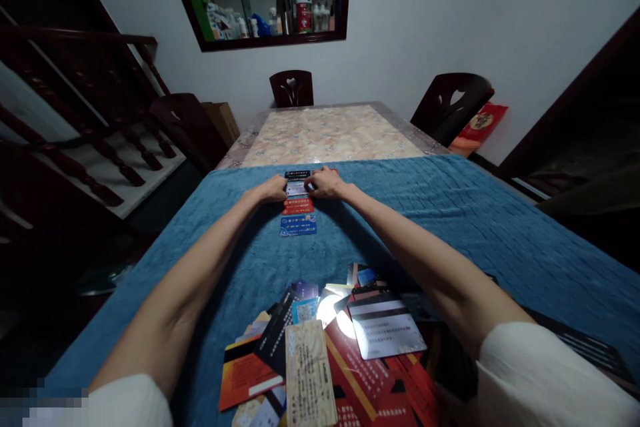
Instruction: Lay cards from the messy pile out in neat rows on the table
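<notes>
Both arms reach forward to a column of cards on the blue cloth. Between my hands lies a whitish card [297, 188], partly under a black card [297, 175]. My left hand [274, 189] is closed at its left edge, thumb and fingers pressed together. Bent over its right edge is my right hand [326, 183], fingertips on the card. A red card [298, 206] and then a blue card [299, 225] lie nearer to me in the same column. Behind my right hand shows part of another red card [333, 172], mostly hidden.
A loose heap of cards sits close to me, with a tan card [310, 373] and a silver card [387, 325] on top. The blue cloth [240, 340] covers the table's near part; patterned tabletop [330, 133] shows beyond. Chairs [291, 88] stand around it.
</notes>
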The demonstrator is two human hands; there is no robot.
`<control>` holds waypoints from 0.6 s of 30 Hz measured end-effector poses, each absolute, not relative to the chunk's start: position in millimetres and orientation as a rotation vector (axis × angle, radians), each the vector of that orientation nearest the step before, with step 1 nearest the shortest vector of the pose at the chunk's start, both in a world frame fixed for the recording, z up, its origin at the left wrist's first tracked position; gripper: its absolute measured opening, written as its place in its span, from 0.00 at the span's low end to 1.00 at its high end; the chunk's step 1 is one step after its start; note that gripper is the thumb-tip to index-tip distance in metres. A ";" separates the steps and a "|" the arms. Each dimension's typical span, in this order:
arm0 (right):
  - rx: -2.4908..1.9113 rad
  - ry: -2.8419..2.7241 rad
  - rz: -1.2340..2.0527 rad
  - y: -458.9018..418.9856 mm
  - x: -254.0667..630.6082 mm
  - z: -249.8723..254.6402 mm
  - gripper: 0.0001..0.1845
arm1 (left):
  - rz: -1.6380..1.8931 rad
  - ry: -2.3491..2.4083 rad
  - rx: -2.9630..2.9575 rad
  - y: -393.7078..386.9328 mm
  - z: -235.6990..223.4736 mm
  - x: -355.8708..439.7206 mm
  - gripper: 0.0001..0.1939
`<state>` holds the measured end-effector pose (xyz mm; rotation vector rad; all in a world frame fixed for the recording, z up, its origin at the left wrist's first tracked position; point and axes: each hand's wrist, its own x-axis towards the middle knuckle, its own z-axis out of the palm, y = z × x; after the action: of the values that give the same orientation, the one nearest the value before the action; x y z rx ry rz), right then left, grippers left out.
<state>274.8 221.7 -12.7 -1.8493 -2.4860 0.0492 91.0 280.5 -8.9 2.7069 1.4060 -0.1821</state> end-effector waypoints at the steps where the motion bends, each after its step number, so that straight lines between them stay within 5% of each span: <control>1: -1.848 -2.487 0.049 221.8 274.9 -12.7 0.17 | -0.180 1.414 2.705 280.8 -9.1 91.2 0.12; 18: -1.810 -2.518 -0.069 214.2 272.4 -11.7 0.20 | 0.009 1.439 2.683 270.0 -10.8 87.5 0.13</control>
<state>272.4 214.2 -11.7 -1.8103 -2.5182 -0.0694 87.5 270.0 -10.8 2.6832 1.4386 0.0089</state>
